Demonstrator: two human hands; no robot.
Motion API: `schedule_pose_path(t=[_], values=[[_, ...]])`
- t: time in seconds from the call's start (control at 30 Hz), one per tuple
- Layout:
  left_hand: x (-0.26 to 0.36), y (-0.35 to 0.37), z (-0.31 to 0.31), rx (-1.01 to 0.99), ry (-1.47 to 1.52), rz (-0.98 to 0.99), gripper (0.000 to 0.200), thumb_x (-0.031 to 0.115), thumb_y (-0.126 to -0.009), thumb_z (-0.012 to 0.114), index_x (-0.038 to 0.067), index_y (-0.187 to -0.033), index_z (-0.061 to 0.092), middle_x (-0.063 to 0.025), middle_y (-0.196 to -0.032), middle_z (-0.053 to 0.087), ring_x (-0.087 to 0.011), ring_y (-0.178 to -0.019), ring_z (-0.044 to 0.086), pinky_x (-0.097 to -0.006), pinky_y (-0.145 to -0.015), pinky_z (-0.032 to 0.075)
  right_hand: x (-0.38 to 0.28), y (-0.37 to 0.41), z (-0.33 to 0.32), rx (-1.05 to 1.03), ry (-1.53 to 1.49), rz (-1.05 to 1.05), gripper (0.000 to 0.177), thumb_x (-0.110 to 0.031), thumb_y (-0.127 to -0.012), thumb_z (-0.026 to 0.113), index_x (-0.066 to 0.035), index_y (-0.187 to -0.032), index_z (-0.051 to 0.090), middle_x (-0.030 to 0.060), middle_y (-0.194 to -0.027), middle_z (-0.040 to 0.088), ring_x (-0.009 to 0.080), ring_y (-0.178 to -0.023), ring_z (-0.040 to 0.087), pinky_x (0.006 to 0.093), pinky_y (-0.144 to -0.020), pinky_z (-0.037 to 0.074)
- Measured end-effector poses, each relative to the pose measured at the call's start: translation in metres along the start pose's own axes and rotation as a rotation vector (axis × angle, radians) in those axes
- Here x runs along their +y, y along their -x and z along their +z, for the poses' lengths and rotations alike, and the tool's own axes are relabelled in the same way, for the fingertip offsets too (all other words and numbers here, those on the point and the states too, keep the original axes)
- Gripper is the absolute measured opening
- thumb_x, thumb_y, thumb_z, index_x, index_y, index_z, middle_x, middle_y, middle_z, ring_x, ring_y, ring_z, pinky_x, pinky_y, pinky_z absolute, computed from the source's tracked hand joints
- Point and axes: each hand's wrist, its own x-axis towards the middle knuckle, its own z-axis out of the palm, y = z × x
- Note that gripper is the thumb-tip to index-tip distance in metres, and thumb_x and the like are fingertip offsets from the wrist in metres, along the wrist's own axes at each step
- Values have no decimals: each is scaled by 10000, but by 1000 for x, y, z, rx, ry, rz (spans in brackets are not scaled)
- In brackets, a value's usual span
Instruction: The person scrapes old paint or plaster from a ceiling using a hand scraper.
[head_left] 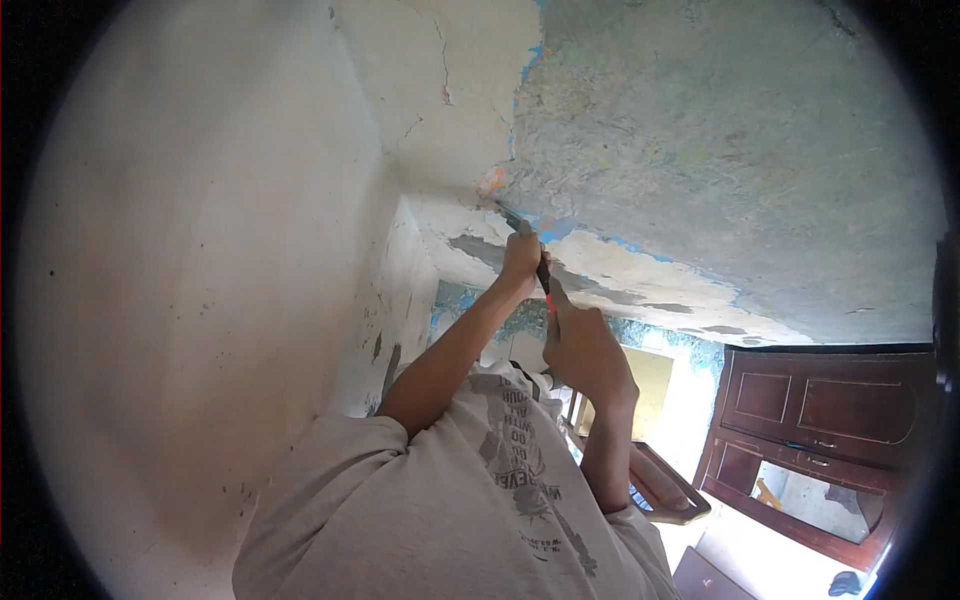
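Observation:
A scraper with a metal blade and a dark handle with a red part is raised against the peeling ceiling. My left hand is wrapped round its upper part, close to the blade. Lower down, my right hand holds the handle's end. The blade tip touches the surface beside a small orange-pink patch, where cream paint meets bare grey-green plaster. Blue paint remnants run along the flaking edge near the blade.
A cream wall rises on the left, with cracks in the paint above. Dark brown cabinets stand at the right. Below my right arm are a wooden-framed piece of furniture and a bright opening. My printed shirt fills the bottom.

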Motion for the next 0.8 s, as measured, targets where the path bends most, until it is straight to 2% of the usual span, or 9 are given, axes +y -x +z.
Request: schedule_pose_path(t=[0.1,0.13,0.2,0.3,0.33,0.43,0.53,0.67,0.8], values=[[15,31,24,16,-33,-3,401,435,-1045,398,68,-890,446,-35,-684,421,-165,-540,468,-353,-482,444,-27,23,-40,-84,-33,156,557,-98,-953,498,-15,-1490,381,299,-726,632,450,-713,665,543,-675,496],[15,34,27,10,-61,8,407,439,-1046,391,69,-886,444,-36,-683,424,-168,-542,471,-356,-486,448,-23,23,-33,-13,-10,129,561,-104,-957,494,-30,-1500,372,286,-696,626,447,-663,656,532,-657,502],[18,35,31,16,-103,4,424,452,-1046,370,72,-869,431,-41,-670,429,-176,-544,481,-369,-505,466,-12,20,-17,62,51,84,553,-99,-956,497,-39,-1495,388,273,-677,623,432,-625,651,516,-629,497],[17,38,31,40,-129,32,328,410,-1042,421,109,-914,427,-1,-674,438,-149,-540,461,-330,-505,408,-6,22,-14,77,-8,87,549,-86,-946,519,-46,-1484,416,261,-662,621,409,-602,651,487,-603,487],[14,36,31,32,-131,62,413,458,-1040,377,79,-884,430,-40,-676,438,-171,-555,489,-368,-519,478,-7,24,-18,77,-52,98,549,-81,-941,529,-48,-1479,426,258,-659,620,401,-599,652,476,-598,484],[12,34,31,-34,-23,51,394,452,-1039,401,81,-911,428,-35,-676,448,-169,-555,496,-375,-527,498,-2,36,-35,66,-118,60,538,-56,-919,563,-45,-1449,476,238,-725,637,359,-637,652,431,-599,473],[15,46,37,-57,-10,102,368,433,-1043,425,80,-937,433,-28,-674,462,-167,-553,497,-378,-539,519,19,49,-33,235,-150,-50,492,-5,-888,571,-11,-1379,542,204,-873,654,380,-715,645,476,-663,490],[8,52,39,-108,115,157,334,396,-1054,444,74,-966,451,-22,-667,469,-148,-548,487,-356,-542,524,22,58,-30,401,-179,-20,408,20,-863,642,-24,-1269,652,142,-830,633,221,-652,610,358,-590,474],[2,53,40,-83,288,138,389,466,-1041,465,94,-930,440,-6,-661,444,-119,-542,449,-292,-502,460,25,54,-23,445,-165,-16,385,3,-875,642,-37,-1257,671,130,-761,623,217,-600,590,360,-564,467]])
